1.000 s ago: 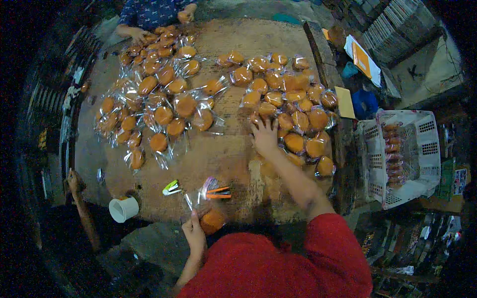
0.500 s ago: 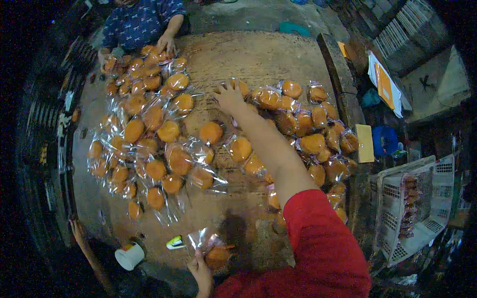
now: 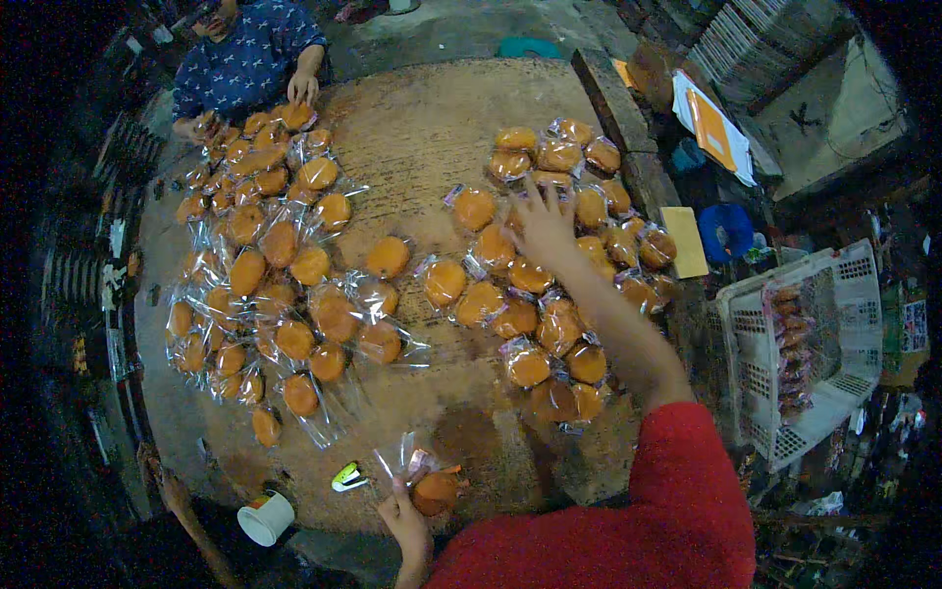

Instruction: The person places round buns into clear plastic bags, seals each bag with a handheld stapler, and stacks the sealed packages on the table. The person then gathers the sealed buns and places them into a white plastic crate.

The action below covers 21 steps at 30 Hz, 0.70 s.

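At the near edge of the table (image 3: 422,98), my left hand (image 3: 404,518) pinches the gathered end of a clear plastic bag with a round brown bun (image 3: 435,493) in it. My right hand (image 3: 543,228) reaches over the far part of the right-hand group of bagged buns (image 3: 560,326). Its fingers are spread, palm down, touching or just above the buns; the exact contact is hidden. Left of my left hand lies a small green-and-white stapler (image 3: 348,477). A larger pile of bagged buns (image 3: 294,340) covers the table's left side, many with loose bag ends.
Across the table at far left, a person in a blue patterned shirt (image 3: 245,61) has a hand on buns. A white cup (image 3: 265,518) stands at the near left edge. A white plastic crate (image 3: 728,368) with packages, a blue container (image 3: 726,233) and papers (image 3: 714,128) are at right.
My right hand has moved right, from the far left edge of the right-hand group to over its buns. My left hand still holds the bag. The whole view has shifted slightly.
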Available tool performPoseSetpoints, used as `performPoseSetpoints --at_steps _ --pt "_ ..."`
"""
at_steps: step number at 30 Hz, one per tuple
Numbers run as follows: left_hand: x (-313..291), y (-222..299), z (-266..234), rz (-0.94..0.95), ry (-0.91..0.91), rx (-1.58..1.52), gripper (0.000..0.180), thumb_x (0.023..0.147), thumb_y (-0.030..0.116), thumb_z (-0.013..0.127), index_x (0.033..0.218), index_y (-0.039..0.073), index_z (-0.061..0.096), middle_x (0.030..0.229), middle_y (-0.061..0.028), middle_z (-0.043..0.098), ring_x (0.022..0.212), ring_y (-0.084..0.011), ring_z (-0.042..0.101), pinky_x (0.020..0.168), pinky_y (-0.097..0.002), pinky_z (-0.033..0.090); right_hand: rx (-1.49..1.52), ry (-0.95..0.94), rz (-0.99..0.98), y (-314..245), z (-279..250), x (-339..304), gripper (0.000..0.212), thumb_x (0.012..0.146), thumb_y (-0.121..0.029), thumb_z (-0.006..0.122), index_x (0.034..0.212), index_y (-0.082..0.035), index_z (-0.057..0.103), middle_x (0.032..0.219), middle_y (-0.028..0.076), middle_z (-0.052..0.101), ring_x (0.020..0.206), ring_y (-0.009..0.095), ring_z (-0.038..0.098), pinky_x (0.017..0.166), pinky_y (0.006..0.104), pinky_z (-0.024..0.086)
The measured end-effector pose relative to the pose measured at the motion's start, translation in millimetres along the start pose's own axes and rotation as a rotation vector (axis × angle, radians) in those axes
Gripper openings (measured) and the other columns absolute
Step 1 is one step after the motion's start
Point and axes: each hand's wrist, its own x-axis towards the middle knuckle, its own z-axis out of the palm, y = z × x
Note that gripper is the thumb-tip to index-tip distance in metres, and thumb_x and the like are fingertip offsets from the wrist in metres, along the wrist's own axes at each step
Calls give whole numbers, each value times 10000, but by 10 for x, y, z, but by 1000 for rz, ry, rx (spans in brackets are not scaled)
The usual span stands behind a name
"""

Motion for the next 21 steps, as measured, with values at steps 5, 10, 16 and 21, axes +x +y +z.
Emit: performPoseSetpoints --at_steps 5,10,16,21 --pt "-41 -131 -6 90 37 -33 506 1075 288 532 654 8 516 624 55 435 602 -52 349 518 -305 275 42 -9 207 176 -5 -1453 853 871 -710 577 1533 -191 433 1663 192 164 1515 496 85 1140 756 51" --pt "-215 -44 29 200 73 -29 506 1073 295 535 659 6 510 662 19 466 629 -71 377 526 -308 315 23 107 199 344 296 -1188 762 907 -651 583 1519 -214 458 1646 158 227 1505 507 96 1162 711 122" --pt "-329 -31 15 201 133 20 498 1078 326 516 887 -84 724 710 -22 513 650 -95 415 569 -293 380 524 364 156 653 155 -992 669 923 -605 595 1477 -241 508 1594 140 348 1475 449 247 1168 669 180" --pt "-329 -167 -165 216 9 85 502 1084 338 500 967 -70 771 778 -4 583 683 -92 491 659 -259 448 74 70 348 877 224 -1929 733 918 -671 523 1459 -176 530 1522 129 458 1429 428 352 1161 713 111"
